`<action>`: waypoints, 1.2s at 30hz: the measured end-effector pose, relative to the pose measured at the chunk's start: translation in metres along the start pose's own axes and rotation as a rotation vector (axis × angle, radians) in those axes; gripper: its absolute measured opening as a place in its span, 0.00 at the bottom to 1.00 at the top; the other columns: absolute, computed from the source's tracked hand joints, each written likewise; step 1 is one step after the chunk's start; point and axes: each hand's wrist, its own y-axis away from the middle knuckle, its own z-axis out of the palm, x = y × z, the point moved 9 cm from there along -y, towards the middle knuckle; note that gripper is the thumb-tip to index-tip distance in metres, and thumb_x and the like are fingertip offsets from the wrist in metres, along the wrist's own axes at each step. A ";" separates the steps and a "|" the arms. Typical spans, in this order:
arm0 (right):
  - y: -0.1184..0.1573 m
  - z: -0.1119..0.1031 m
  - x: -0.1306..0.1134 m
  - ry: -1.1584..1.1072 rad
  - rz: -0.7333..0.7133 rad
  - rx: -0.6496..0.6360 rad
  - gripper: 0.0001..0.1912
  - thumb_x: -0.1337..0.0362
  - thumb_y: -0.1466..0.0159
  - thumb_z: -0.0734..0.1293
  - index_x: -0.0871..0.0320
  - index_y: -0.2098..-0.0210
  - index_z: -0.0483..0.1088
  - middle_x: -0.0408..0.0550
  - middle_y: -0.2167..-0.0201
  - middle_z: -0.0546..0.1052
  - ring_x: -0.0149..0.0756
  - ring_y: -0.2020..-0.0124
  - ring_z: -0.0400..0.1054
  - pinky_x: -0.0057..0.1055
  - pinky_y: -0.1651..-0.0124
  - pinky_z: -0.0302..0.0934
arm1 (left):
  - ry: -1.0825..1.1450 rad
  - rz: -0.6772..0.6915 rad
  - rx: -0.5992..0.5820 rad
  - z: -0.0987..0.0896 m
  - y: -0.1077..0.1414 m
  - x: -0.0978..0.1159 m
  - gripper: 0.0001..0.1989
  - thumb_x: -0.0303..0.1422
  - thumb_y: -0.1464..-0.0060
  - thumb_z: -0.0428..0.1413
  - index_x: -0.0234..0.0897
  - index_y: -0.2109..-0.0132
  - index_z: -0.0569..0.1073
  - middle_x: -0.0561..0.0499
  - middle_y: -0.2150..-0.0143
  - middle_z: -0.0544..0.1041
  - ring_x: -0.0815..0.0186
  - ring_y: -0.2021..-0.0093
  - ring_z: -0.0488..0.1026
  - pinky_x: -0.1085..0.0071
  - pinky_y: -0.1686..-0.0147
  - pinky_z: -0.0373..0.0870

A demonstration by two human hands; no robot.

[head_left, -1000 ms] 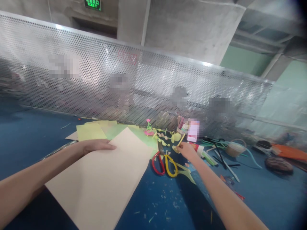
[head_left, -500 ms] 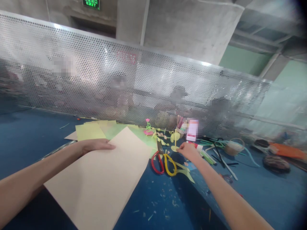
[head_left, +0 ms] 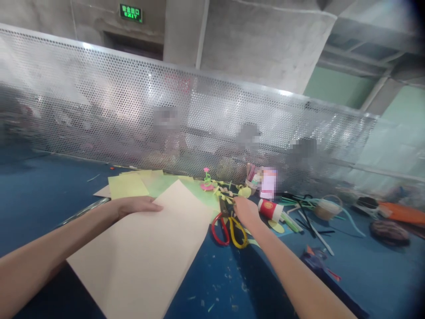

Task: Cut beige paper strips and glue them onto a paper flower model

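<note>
Head view: right hand (head_left: 248, 212) has shifted off the red-and-white cup (head_left: 270, 210) to the scissors (head_left: 225, 214), right of centre; grip unclear. Left hand (head_left: 137, 205) still pinches pale sheet (head_left: 142, 252), lower left-centre.

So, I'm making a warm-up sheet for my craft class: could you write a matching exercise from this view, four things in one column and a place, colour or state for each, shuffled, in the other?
Things
1. pale sheet
2. scissors
3. cup
4. exit sign

Descriptions
A. lit green, high on the wall
B. red and white, lying on its side
C. gripped along an edge by the left hand
D. one handle loop red, the other yellow

Right pairs: 1-C, 2-D, 3-B, 4-A
</note>
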 end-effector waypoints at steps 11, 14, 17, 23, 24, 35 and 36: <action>0.003 -0.002 -0.003 -0.008 -0.024 0.013 0.12 0.61 0.36 0.62 0.60 0.55 0.67 0.49 0.56 0.71 0.36 0.59 0.68 0.39 0.57 0.65 | -0.001 -0.006 -0.007 0.002 0.002 0.001 0.22 0.45 0.58 0.59 0.38 0.57 0.75 0.44 0.53 0.76 0.52 0.54 0.73 0.67 0.57 0.69; 0.003 -0.007 -0.003 -0.038 -0.012 0.030 0.12 0.61 0.36 0.62 0.60 0.56 0.67 0.49 0.56 0.71 0.36 0.59 0.68 0.39 0.57 0.64 | 0.002 -0.004 -0.006 0.001 0.002 0.001 0.21 0.44 0.58 0.59 0.38 0.57 0.75 0.44 0.53 0.76 0.52 0.54 0.73 0.67 0.56 0.69; -0.001 -0.014 0.001 -0.091 -0.012 0.044 0.11 0.62 0.36 0.62 0.60 0.56 0.67 0.49 0.55 0.71 0.36 0.57 0.67 0.39 0.56 0.64 | 0.008 -0.004 -0.013 -0.001 -0.001 -0.003 0.20 0.44 0.57 0.58 0.39 0.58 0.75 0.45 0.53 0.76 0.52 0.53 0.72 0.66 0.56 0.68; -0.017 -0.028 0.013 -0.250 -0.039 -0.029 0.12 0.61 0.36 0.62 0.60 0.56 0.67 0.49 0.57 0.72 0.35 0.59 0.68 0.38 0.57 0.65 | 0.033 -0.002 -0.027 0.000 0.000 -0.003 0.19 0.42 0.56 0.58 0.38 0.57 0.75 0.45 0.54 0.77 0.53 0.54 0.73 0.66 0.55 0.67; -0.020 -0.029 0.017 -0.280 -0.037 -0.042 0.12 0.61 0.36 0.62 0.60 0.56 0.67 0.48 0.57 0.72 0.35 0.60 0.69 0.38 0.58 0.65 | 0.031 -0.001 -0.025 0.001 0.000 -0.002 0.20 0.43 0.56 0.58 0.38 0.56 0.75 0.45 0.54 0.76 0.53 0.54 0.73 0.66 0.55 0.67; -0.045 -0.035 0.058 -0.627 0.056 -0.007 0.13 0.60 0.36 0.61 0.61 0.55 0.66 0.48 0.60 0.72 0.33 0.64 0.70 0.35 0.63 0.66 | 0.001 -0.001 -0.026 0.000 -0.003 -0.004 0.21 0.45 0.57 0.58 0.39 0.56 0.75 0.45 0.54 0.77 0.51 0.55 0.73 0.64 0.55 0.68; -0.048 -0.038 0.062 -0.648 0.069 0.009 0.13 0.60 0.36 0.61 0.61 0.55 0.66 0.48 0.60 0.72 0.33 0.64 0.70 0.35 0.63 0.67 | -0.005 0.002 -0.022 -0.001 -0.004 -0.004 0.21 0.45 0.57 0.58 0.39 0.56 0.75 0.45 0.54 0.77 0.51 0.55 0.73 0.65 0.55 0.68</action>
